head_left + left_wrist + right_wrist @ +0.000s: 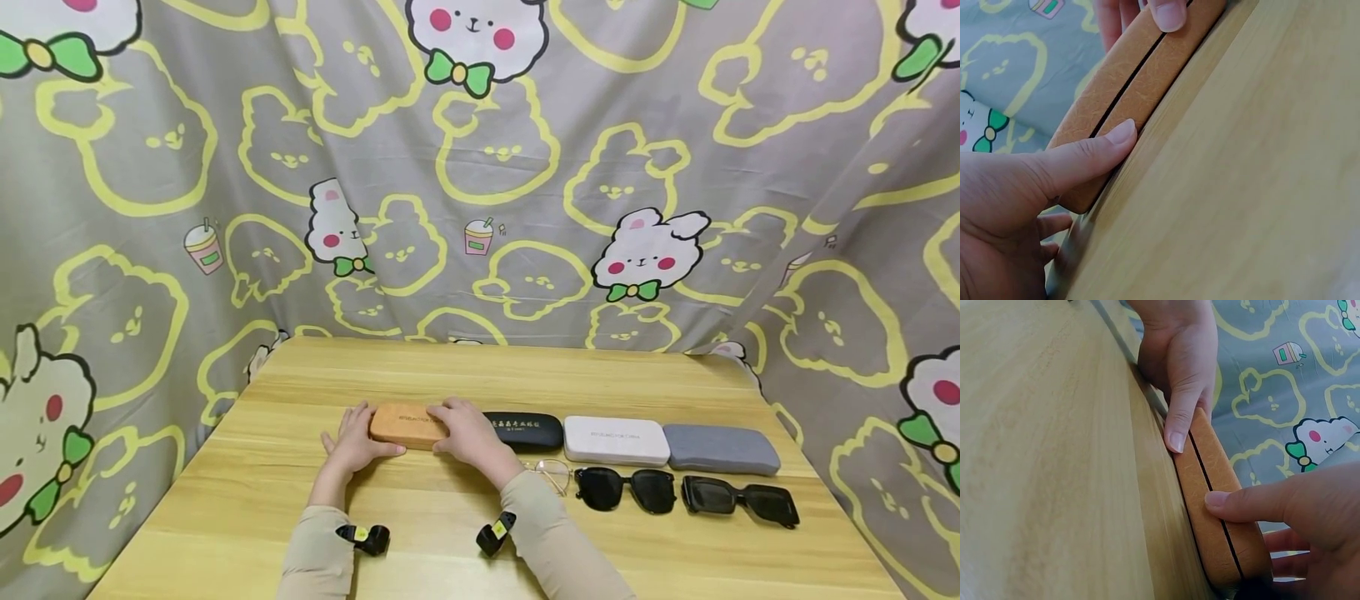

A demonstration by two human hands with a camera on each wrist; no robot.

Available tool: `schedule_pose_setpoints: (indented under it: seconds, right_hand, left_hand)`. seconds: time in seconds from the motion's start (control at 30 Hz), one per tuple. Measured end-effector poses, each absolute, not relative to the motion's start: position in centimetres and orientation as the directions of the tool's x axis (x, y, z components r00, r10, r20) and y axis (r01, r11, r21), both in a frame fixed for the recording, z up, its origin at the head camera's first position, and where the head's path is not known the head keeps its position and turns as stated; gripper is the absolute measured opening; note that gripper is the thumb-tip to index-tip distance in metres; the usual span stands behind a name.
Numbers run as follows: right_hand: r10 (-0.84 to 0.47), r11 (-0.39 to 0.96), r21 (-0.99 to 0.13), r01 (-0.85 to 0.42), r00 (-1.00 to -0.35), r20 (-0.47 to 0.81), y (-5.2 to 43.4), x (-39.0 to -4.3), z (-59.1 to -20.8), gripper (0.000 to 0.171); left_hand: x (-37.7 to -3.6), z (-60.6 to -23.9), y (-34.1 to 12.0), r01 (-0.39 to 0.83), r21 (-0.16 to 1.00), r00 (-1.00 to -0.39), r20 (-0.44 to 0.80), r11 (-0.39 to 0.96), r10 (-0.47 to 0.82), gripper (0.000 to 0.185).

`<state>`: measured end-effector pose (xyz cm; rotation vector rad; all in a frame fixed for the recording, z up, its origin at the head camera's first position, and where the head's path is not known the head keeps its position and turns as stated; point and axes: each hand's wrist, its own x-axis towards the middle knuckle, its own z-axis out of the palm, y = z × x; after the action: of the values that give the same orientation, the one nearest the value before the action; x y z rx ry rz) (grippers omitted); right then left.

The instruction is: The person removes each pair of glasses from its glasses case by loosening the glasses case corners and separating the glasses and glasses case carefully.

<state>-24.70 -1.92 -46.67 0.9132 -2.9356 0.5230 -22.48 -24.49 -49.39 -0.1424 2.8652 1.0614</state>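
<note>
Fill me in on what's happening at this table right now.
A person has both hands on a tan glasses case lying on the wooden table. The left hand holds its left end and the right hand its right end, each thumb resting by the seam; the case looks closed. To its right sit a black case, a white case and a grey case in a row. In front lie clear-lens glasses and two black sunglasses.
</note>
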Motion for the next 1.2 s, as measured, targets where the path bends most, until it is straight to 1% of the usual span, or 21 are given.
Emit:
schedule_pose_setpoints:
  seconds: [0.23, 0.4, 0.67, 0.8, 1.2]
  right_hand:
    - [-0.602, 0.74, -0.265, -0.619, -0.784, 0.15, -1.6, -25.0, -46.7, 0.057]
    - [-0.644, 0.714, -0.247, -0.655, -0.753, 0.135, -1.3, -25.1, -46.5, 0.056]
    - [-0.7, 0.676, -0.181, -0.714, -0.699, 0.145, -1.0, -25.0, -46.3, 0.053]
    - [-0.712, 0.671, -0.155, -0.725, -0.688, 0.142, -1.0, -25.1, -46.5, 0.051]
    - [-0.727, 0.661, -0.139, -0.737, -0.675, 0.124, -0.8, -25.3, -46.5, 0.049]
  left_hand:
    - [-22.5, -49.5, -24.4, -0.119, 0.649, -0.993, -0.1, 0.751, -0.071, 0.101]
    - [-22.5, -49.5, -24.4, -0.119, 0.645, -0.993, -0.096, 0.755, -0.074, 0.101]
    - [-22.5, -49.5, -24.4, -0.116, 0.644, -0.993, -0.089, 0.756, -0.076, 0.102]
    - [-22.5, -49.6, -24.4, -0.118, 0.642, -0.993, -0.089, 0.757, -0.08, 0.103]
    - [-22.5, -49.6, -24.3, -0.119, 0.631, -0.993, -0.084, 0.766, -0.085, 0.105]
